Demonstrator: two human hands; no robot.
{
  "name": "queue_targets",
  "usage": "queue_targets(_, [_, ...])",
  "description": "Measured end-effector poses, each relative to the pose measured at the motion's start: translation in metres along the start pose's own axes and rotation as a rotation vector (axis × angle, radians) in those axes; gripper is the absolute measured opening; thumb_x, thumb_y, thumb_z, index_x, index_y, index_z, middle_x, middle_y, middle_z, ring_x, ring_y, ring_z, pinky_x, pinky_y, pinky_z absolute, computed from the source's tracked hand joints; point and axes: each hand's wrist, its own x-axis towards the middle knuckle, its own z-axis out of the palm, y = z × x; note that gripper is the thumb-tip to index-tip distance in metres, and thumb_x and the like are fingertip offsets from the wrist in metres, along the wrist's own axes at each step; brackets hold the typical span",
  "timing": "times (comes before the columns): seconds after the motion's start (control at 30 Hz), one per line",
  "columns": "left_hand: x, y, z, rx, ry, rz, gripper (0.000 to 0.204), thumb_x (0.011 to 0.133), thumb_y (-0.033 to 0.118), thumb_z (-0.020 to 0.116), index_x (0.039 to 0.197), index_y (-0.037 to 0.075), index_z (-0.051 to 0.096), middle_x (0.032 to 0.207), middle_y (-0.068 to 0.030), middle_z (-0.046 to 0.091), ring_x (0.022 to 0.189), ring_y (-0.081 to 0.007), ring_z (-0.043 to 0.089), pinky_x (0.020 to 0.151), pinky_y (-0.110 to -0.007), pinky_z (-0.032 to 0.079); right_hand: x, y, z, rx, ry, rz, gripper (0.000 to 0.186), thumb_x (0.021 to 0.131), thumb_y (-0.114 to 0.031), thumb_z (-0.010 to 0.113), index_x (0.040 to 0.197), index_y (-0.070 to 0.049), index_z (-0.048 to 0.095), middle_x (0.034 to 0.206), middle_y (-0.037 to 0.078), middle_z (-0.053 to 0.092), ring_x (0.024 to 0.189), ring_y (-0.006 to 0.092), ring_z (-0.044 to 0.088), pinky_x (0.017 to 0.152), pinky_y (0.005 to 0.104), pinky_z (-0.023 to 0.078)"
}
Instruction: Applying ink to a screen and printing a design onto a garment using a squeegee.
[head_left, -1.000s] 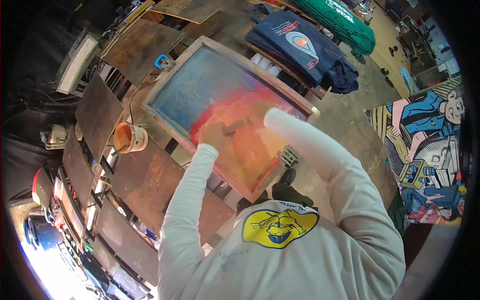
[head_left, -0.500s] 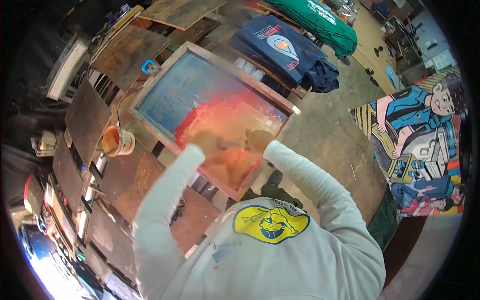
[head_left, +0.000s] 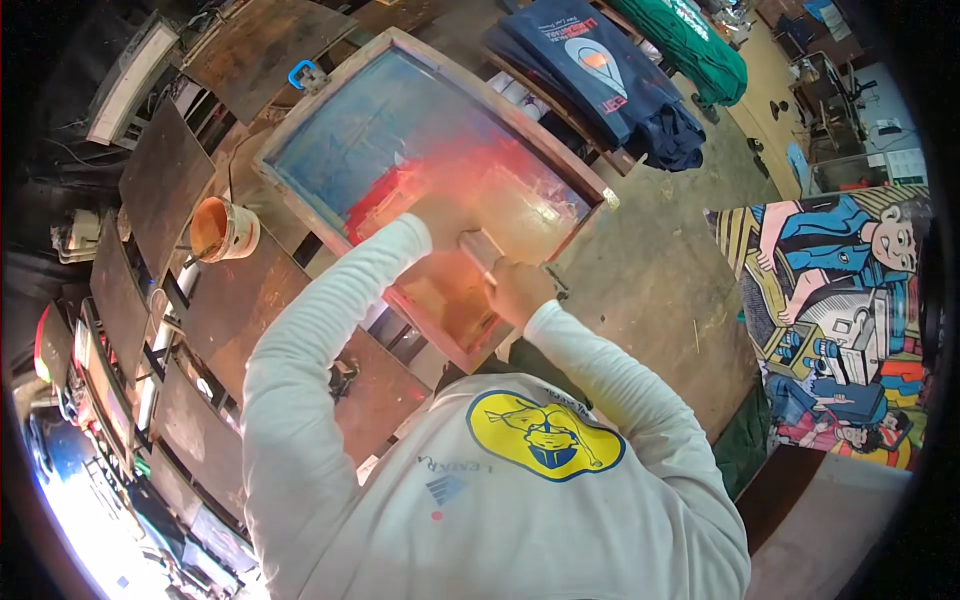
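A wooden-framed printing screen (head_left: 563, 152) lies tilted before me, its mesh blue at the far left and smeared with red-orange ink (head_left: 470, 180) in the middle. My right hand (head_left: 518, 290) grips a wooden-handled squeegee (head_left: 478, 247) near the frame's near corner. My left arm in a white sleeve reaches across the screen. Its cuff (head_left: 408, 232) ends at the ink patch left of the squeegee, and the left hand itself is hidden beyond it.
An orange ink bucket (head_left: 222, 228) stands left of the screen on dark wooden boards (head_left: 160, 180). A blue clamp (head_left: 302, 73) sits at the frame's far corner. Navy shirts (head_left: 600, 70) and a green one (head_left: 700, 50) lie behind. A comic-style painted panel (head_left: 840, 300) stands at the right.
My right hand and the squeegee have come back toward the near corner of the frame. My left arm now lies straighter across the screen, and the view has shifted.
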Motion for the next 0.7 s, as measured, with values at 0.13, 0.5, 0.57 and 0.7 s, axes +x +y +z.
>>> queue_targets(0.13, [-0.043, 0.014, 0.000, -0.020, -0.025, 0.000, 0.018, 0.072, 0.015, 0.068, 0.089, 0.018, 0.073, 0.085, -0.0088, 0.071, 0.084, -0.0329, 0.069, 0.075, -0.046, 0.054, -0.023, -0.039, 0.006, 0.008, -0.119, -0.026, 0.031, 0.086, -0.031, 0.066, 0.087, 0.000, 0.064, 0.076, 0.019, 0.069, 0.070, 0.0359, 0.071, 0.065, 0.0456, 0.058])
queue_targets(0.5, [-0.086, 0.028, -0.022, -0.011, -0.191, -0.096, 0.016, 0.072, 0.017, 0.070, 0.087, 0.016, 0.075, 0.083, -0.0102, 0.072, 0.084, -0.0341, 0.069, 0.076, -0.046, 0.054, -0.031, -0.043, 0.013, 0.112, -0.216, -0.172, 0.033, 0.089, -0.032, 0.060, 0.088, 0.001, 0.061, 0.074, 0.020, 0.069, 0.066, 0.0386, 0.069, 0.063, 0.0484, 0.056])
queue_targets(0.57, [-0.072, 0.024, -0.027, 0.018, -0.261, -0.142, 0.017, 0.072, 0.017, 0.070, 0.088, 0.016, 0.076, 0.085, -0.0109, 0.072, 0.086, -0.0344, 0.069, 0.078, -0.046, 0.054, -0.020, -0.033, 0.022, 0.184, -0.192, -0.161, 0.035, 0.088, -0.035, 0.060, 0.089, 0.000, 0.062, 0.075, 0.020, 0.069, 0.069, 0.0396, 0.069, 0.065, 0.0507, 0.056])
queue_targets(0.7, [-0.034, 0.008, -0.032, 0.031, -0.303, -0.072, 0.026, 0.063, 0.024, 0.080, 0.086, 0.013, 0.077, 0.083, -0.0117, 0.072, 0.083, -0.0341, 0.069, 0.074, -0.046, 0.054, 0.006, 0.003, 0.020, 0.179, -0.177, -0.192, 0.039, 0.086, -0.040, 0.061, 0.091, -0.002, 0.067, 0.079, 0.022, 0.069, 0.074, 0.0415, 0.069, 0.070, 0.0520, 0.055])
